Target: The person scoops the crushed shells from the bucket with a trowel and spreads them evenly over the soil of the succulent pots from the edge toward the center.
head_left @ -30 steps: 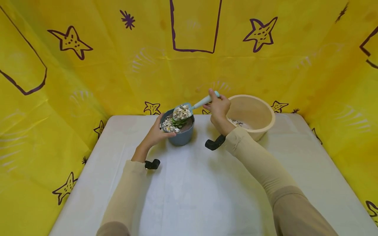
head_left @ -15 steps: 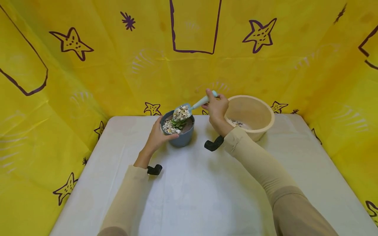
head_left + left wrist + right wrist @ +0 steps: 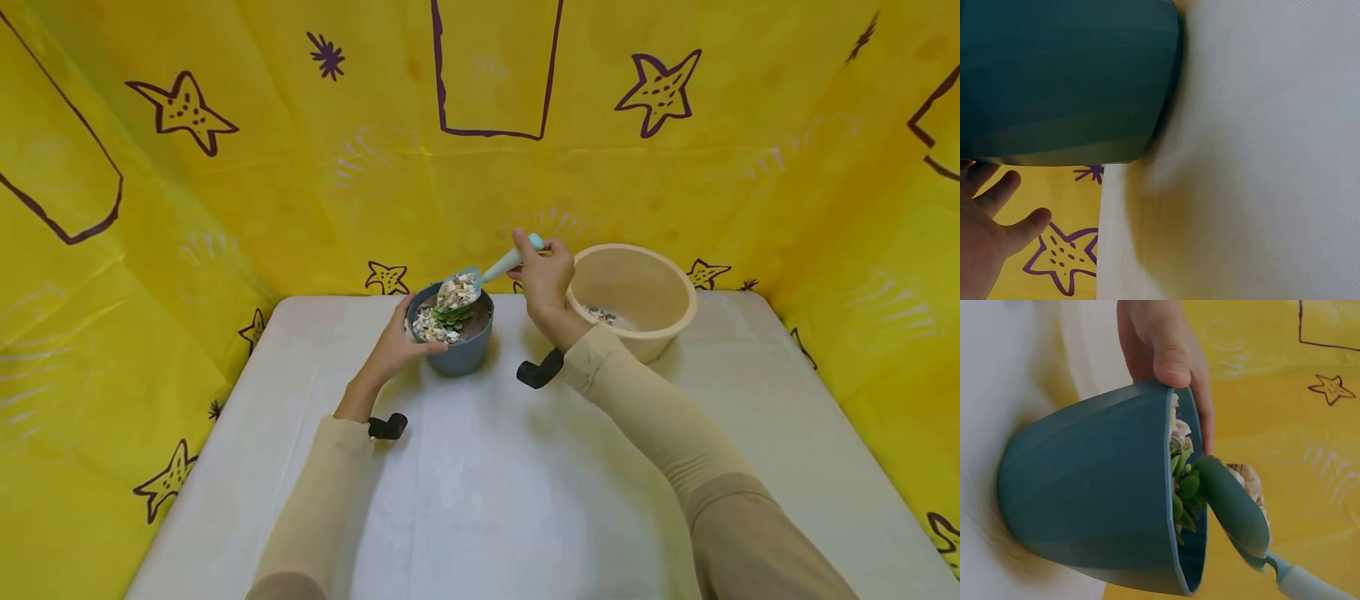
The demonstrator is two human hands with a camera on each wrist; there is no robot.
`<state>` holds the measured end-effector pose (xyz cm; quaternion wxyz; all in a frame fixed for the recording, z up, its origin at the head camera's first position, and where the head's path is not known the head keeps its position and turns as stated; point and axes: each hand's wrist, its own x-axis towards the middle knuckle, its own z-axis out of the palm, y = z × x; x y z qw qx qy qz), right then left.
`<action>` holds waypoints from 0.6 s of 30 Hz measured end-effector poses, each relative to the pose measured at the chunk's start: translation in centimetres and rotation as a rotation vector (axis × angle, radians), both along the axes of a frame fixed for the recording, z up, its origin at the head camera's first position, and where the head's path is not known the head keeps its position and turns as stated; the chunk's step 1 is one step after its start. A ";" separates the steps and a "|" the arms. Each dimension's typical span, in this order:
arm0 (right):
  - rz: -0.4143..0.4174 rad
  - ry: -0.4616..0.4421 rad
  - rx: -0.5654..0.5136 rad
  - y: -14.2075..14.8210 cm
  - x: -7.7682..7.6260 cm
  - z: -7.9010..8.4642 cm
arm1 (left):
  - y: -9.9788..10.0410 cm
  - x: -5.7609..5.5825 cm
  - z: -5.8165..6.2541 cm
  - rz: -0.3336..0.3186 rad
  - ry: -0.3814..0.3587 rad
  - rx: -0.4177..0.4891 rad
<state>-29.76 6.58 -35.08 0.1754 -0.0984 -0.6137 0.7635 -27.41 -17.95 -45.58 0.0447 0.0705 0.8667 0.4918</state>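
A blue-grey flowerpot (image 3: 459,360) stands on the table, holding soil, a small green succulent (image 3: 453,319) and whitish gravel along its left side. My left hand (image 3: 392,346) grips the pot's left rim; in the right wrist view its thumb (image 3: 1174,365) lies at the rim. Pinched by its handle in my right hand (image 3: 549,279) is a light-blue garden trowel (image 3: 508,262). The trowel's blade, heaped with gravel (image 3: 457,293), is over the pot. From the right wrist, the blade (image 3: 1235,509) appears close to the succulent leaves (image 3: 1188,487); contact is unclear.
A beige plastic basin (image 3: 656,292) with some gravel (image 3: 600,314) at its bottom stands right of the pot, beside my right wrist. White cloth (image 3: 480,500) covers the table. Yellow patterned sheeting (image 3: 285,167) rises behind and at both sides.
My right hand and the trowel have moved slightly left and down, with the gravel still on the blade. The left hand keeps its grip on the pot.
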 end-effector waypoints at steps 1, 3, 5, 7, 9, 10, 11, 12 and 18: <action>0.004 0.002 0.014 -0.1 0.0 -0.1 | 0.0 0.0 0.0 0.003 -0.002 0.002; 0.006 0.002 0.035 -0.2 0.1 -0.2 | 0.0 0.1 -0.1 0.016 -0.003 0.009; 0.000 0.005 0.045 -0.3 0.1 -0.2 | 0.1 0.2 -0.1 0.028 0.004 0.018; -0.009 0.009 0.053 -0.3 0.1 -0.2 | 0.3 0.3 -0.2 0.040 0.016 0.026; -0.012 0.012 0.059 -0.3 0.0 -0.2 | 0.4 0.4 -0.3 0.049 0.030 0.032; -0.011 0.013 0.059 -0.3 0.1 -0.2 | 0.5 0.5 -0.3 0.052 0.038 0.039; -0.008 0.013 0.060 -0.3 0.1 -0.2 | 0.5 0.6 -0.3 0.057 0.047 0.040; -0.004 0.013 0.059 -0.3 0.1 -0.2 | 0.6 0.6 -0.3 0.063 0.057 0.040; 0.013 0.018 0.048 -0.4 0.3 -0.6 | 1.1 1.4 -0.5 0.097 0.110 0.026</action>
